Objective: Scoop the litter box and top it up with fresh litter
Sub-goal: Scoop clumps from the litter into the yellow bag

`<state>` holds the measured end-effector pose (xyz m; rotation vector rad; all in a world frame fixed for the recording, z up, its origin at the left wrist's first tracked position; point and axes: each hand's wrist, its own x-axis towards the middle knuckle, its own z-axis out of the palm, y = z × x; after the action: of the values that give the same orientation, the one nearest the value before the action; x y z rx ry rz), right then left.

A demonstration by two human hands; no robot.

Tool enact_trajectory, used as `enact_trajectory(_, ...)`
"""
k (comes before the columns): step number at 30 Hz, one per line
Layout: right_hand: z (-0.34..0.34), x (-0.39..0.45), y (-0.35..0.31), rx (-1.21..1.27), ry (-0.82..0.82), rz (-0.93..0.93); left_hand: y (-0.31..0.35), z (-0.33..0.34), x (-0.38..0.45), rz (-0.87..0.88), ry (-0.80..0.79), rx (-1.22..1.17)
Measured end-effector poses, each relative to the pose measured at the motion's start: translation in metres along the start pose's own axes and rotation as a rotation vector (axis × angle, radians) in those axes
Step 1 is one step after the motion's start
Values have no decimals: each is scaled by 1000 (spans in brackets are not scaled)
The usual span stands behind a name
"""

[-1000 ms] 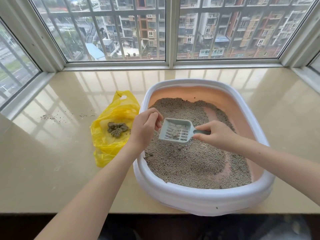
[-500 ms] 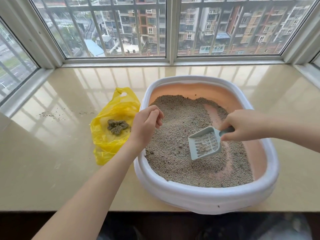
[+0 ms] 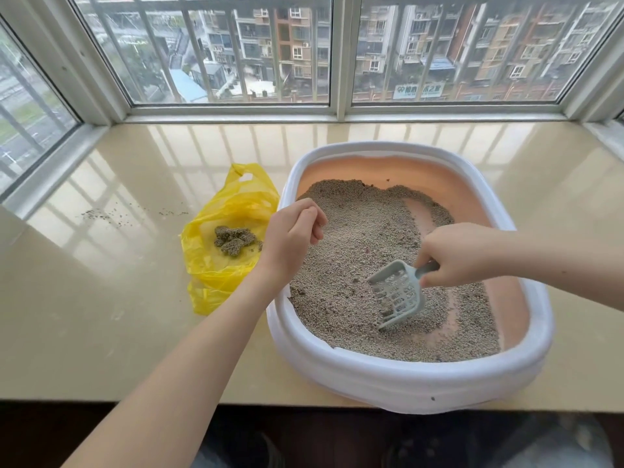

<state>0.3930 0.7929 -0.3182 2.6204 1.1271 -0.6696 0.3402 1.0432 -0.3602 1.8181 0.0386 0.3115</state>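
Observation:
A white litter box (image 3: 405,376) with a peach inner wall stands on the marble sill, holding grey litter (image 3: 351,238) with bare streaks of floor at the right. My right hand (image 3: 462,255) grips the handle of a pale blue slotted scoop (image 3: 398,292). The scoop's blade tips down, with its front edge in the litter near the box's front. My left hand (image 3: 290,241) hovers over the box's left rim with loosely curled fingers and nothing visible in it.
A yellow plastic bag (image 3: 216,268) lies open left of the box with several dark clumps (image 3: 236,239) on it. Loose litter grains (image 3: 101,216) are scattered on the sill at far left. Barred windows close the back and sides; the sill's front edge (image 3: 135,400) drops off.
My right hand swung the scoop from mid-air near my left hand to the right, then dipped its blade into the litter at the front. My left hand barely moved.

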Motion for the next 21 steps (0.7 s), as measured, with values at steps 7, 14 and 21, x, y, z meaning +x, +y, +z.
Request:
enact_trajectory(7, 4, 23, -37, 140, 45, -23, -1, 0, 0, 4, -4, 3)
enact_trajectory(14, 10, 43, -67, 206, 106, -40, -1, 0, 0, -1, 4, -3)
enact_trajectory(21, 28, 49, -69, 432, 190, -29, -1, 1, 1, -10, -8, 4)
